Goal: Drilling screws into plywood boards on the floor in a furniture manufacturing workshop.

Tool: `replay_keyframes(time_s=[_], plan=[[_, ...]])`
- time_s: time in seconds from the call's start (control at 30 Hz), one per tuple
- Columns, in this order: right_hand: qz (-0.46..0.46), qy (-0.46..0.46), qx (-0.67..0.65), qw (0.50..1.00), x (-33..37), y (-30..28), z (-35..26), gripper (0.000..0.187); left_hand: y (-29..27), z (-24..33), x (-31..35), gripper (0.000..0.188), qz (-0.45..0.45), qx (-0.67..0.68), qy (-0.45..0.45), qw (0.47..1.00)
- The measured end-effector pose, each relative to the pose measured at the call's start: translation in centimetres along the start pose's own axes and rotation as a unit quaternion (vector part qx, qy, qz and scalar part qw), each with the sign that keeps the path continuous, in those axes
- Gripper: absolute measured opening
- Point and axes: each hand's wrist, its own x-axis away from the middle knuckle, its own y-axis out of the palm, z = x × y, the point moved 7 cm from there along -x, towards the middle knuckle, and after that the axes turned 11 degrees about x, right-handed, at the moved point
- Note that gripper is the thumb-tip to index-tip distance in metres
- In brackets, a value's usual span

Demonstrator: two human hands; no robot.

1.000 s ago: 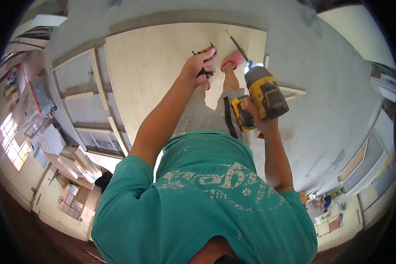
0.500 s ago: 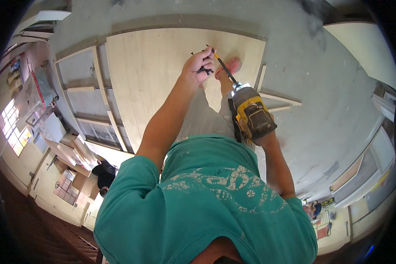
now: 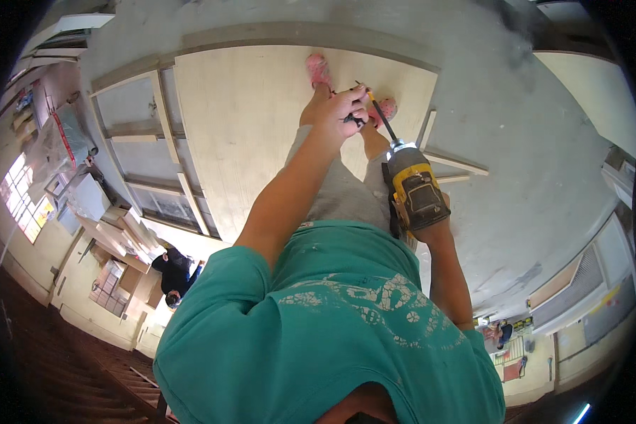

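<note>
At right hand (image 3: 435, 229), yellow-black drill (image 3: 417, 189), dark bit (image 3: 385, 121)

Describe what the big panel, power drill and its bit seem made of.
Panel: probably plywood, matte, judging by faint grain. Power drill: likely plastic-bodied, dull yellow and black, with moulded contours. Bit: probably metal, dark, given its thin straight shaft.

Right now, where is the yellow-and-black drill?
In the head view, right of centre, the drill is in the right hand, its bit near the left hand.
</note>
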Motion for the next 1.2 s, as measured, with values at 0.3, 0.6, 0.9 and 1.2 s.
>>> replay_keyframes(time_s=[0.3,0.6,0.9,1.2], plan=[[0.02,-0.003,0.07,0.997,-4.3,2.5,-3.5,0.025,0.5,5.5,-2.5,0.005,0.02,-0.115,-0.081,0.99],[-0.014,0.233,-0.186,0.954,-9.2,14.4,1.0,0.04,-5.8,8.2,-10.6,0.015,0.135,-0.173,-0.146,0.965],[0.043,0.341,-0.138,0.929,-16.6,23.5,15.6,0.036,-19.5,4.3,-32.8,0.016,0.193,-0.226,-0.108,0.949],[0.031,0.37,-0.132,0.919,-17.0,29.1,27.1,0.041,-22.6,-0.3,-40.4,0.015,0.244,-0.318,-0.066,0.914]])
